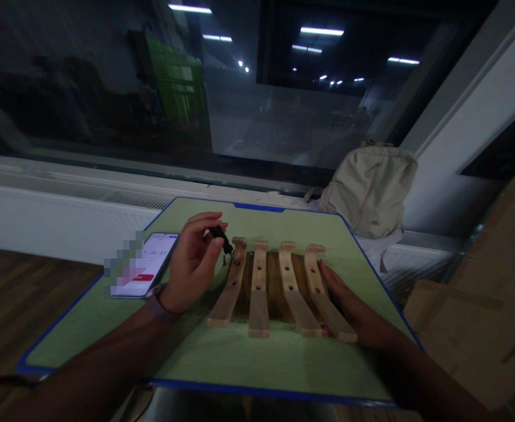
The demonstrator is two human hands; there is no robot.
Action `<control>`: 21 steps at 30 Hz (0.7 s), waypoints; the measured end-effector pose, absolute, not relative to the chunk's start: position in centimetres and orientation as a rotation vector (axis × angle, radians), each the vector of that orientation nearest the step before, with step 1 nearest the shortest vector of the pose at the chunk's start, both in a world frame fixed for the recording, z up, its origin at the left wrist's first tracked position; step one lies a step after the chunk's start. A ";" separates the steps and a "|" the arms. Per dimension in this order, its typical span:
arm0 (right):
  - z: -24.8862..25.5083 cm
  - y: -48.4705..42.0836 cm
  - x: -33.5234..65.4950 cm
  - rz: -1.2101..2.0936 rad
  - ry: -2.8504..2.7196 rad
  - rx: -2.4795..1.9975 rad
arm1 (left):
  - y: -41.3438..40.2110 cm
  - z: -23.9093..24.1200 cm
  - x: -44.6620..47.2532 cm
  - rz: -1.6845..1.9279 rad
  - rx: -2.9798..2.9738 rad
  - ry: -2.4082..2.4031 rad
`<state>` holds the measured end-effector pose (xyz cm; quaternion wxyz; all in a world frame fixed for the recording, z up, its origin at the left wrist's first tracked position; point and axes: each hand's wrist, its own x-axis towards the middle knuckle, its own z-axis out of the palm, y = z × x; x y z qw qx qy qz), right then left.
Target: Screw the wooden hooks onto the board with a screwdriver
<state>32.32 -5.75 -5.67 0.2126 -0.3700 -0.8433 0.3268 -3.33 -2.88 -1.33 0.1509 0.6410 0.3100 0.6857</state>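
A wooden rack point(279, 287) of several curved light slats on darker crossbars lies on a green mat point(248, 357) with a blue border. My left hand point(191, 264) pinches a small black tool point(220, 237) whose tip touches the top of the leftmost slat. My right hand point(349, 305) lies flat with fingers stretched along the rightmost slat, pressing on the rack's right side.
A phone point(145, 264) with a lit screen lies on the mat's left part, just behind my left wrist. A beige backpack point(369, 187) sits on the sill at the back right. Cardboard boxes point(486, 305) stand at the right. A dark window runs behind.
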 end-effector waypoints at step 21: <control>-5.9 -5.7 32.5 0.891 -2.359 -1.067 | -3.1 -1.5 -3.7 1.900 1.854 1.115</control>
